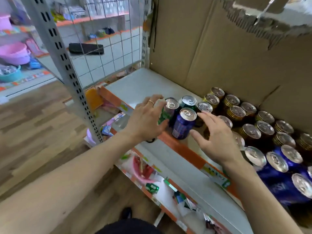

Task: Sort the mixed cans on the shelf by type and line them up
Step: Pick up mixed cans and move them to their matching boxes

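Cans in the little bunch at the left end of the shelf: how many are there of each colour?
green cans: 2
blue can: 1
dark can, colour unclear: 1
Total: 4

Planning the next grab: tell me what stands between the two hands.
Head view: a blue can stands between the left hand, gripping a green can, and the open right hand.
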The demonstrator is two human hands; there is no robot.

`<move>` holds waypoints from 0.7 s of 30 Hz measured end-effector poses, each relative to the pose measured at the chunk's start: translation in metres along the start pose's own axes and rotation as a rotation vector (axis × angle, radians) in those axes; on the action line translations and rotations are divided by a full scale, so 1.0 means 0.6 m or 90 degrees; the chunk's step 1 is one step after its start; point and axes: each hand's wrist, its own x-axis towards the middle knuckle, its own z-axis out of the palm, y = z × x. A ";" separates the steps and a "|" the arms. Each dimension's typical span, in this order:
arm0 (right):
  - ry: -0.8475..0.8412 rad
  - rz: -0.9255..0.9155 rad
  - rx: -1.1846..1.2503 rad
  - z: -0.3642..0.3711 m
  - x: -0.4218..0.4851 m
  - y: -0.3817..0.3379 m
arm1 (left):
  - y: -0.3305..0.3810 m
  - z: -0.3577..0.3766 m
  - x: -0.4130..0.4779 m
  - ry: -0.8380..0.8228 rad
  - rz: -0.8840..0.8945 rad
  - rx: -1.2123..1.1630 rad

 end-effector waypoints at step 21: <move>0.050 0.158 0.135 0.068 0.045 -0.051 | -0.076 0.030 0.075 -0.276 -0.031 -0.502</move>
